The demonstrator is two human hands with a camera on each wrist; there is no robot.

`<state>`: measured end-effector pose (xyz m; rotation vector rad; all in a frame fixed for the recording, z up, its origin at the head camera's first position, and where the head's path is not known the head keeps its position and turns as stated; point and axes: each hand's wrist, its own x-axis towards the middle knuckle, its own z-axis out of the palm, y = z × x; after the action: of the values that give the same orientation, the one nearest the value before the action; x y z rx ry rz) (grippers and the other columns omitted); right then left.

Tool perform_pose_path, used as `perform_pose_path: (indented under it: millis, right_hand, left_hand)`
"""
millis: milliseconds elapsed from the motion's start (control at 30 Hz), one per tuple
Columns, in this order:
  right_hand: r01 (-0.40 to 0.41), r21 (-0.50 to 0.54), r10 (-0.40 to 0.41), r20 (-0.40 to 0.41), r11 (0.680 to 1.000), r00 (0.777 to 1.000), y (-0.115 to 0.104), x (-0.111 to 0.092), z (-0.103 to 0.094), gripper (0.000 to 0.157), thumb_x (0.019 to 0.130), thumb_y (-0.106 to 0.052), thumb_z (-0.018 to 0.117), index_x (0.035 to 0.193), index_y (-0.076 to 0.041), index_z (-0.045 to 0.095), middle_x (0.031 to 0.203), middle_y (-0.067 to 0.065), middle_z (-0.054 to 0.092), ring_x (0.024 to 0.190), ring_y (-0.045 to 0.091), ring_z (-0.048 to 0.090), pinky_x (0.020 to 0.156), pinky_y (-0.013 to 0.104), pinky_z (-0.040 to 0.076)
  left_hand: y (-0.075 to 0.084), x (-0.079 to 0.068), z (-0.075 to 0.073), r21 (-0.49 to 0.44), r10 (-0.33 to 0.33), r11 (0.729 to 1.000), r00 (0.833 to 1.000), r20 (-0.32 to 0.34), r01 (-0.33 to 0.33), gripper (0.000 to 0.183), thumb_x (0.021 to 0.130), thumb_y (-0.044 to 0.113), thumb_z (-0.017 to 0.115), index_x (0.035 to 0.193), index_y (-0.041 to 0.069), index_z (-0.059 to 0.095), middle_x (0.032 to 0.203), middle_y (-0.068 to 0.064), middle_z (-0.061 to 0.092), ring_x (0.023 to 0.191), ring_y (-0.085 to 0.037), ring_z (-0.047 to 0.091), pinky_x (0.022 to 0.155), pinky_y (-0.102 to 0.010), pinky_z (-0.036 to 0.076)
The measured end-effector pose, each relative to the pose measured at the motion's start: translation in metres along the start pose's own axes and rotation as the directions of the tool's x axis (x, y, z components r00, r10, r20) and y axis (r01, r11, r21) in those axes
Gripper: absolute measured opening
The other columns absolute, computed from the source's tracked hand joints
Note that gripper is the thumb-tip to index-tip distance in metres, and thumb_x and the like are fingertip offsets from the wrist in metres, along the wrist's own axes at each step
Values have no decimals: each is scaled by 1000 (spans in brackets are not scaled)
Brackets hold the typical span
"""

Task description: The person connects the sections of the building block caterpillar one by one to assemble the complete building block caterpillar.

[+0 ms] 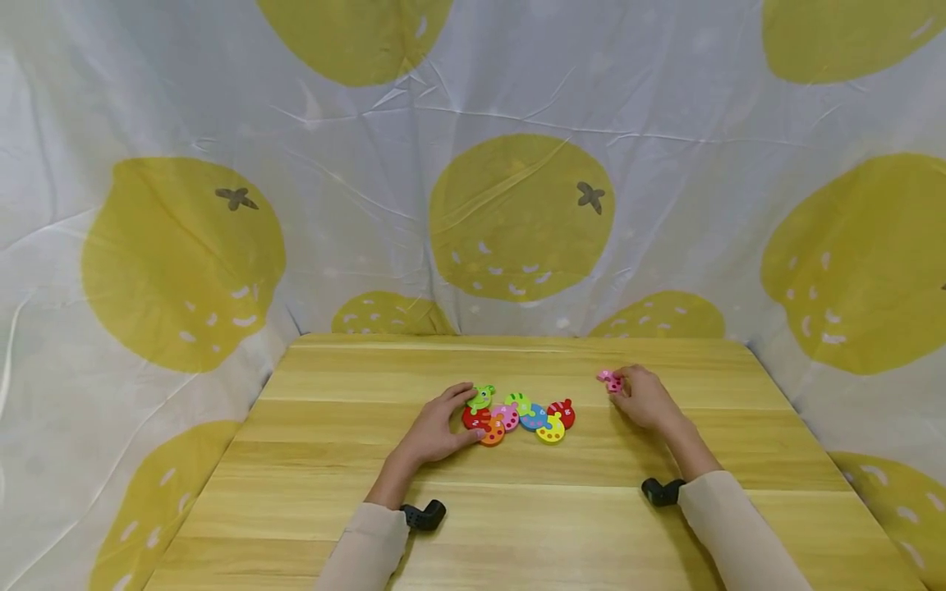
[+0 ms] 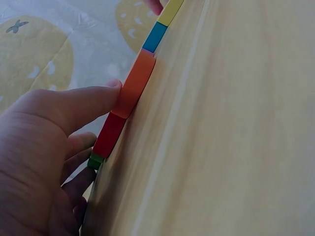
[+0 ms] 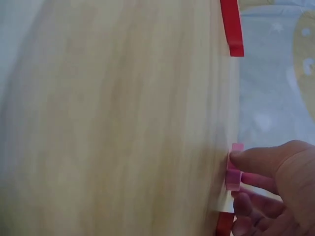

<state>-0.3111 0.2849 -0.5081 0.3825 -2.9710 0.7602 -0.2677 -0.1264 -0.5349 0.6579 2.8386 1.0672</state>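
Observation:
A row of joined, numbered caterpillar puzzle pieces (image 1: 534,417) lies on the wooden table, with a green head piece (image 1: 479,400) at its left end. My left hand (image 1: 432,431) holds that end, its thumb against the orange piece (image 2: 134,86) and its fingers by the green head. Beyond the red piece (image 1: 562,412) at the row's right end, my right hand (image 1: 645,400) pinches a separate pink puzzle piece (image 1: 610,381) with dark dots. In the right wrist view, the pink piece stays close to the tabletop; an orange-red piece (image 3: 225,223) shows below it, partly cut off.
The wooden table (image 1: 517,517) ends at a hanging cloth (image 1: 355,205) printed with yellow fruit, which also runs along both sides. A small black device (image 1: 424,515) sits at the left wrist and another (image 1: 661,492) at the right wrist.

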Motion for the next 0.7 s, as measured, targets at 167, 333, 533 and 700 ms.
perform_pose_path:
  millis: [167,333,533,700]
  right_hand:
    - [-53,68,52,25,996,998,-1,1,4,36,95,-17,73,122,6,64,76,8,58,63,17,49,58,31,42]
    - [-71,117,69,24,991,997,-1,-3,5,33,93,-18,75,118,2,65,74,5,57,61,15,47,55,27,39]
    - [-84,151,85,4,985,996,-4,-9,5,35,93,-22,77,119,-1,67,87,10,67,76,19,58,66,30,46]
    - [-66,168,70,-19,984,997,-10,-16,2,39,92,-22,77,124,-3,67,98,12,73,89,23,68,74,34,53]
  left_hand:
    - [2,-1,1,34,1,999,1000,-4,-1,77,91,51,72,155,15,49,166,-2,38,152,-33,36,121,-61,31]
    - [4,0,3,63,15,998,1000,-21,-13,78,91,53,70,155,13,49,165,-3,39,152,-33,36,122,-61,30]
    - [3,-1,3,57,-1,998,1000,-12,2,77,92,50,70,157,16,46,167,-1,37,153,-34,35,124,-57,26]
    - [2,-2,2,44,19,999,1000,-2,-19,75,94,45,69,158,14,44,168,-3,35,154,-33,34,126,-57,23]
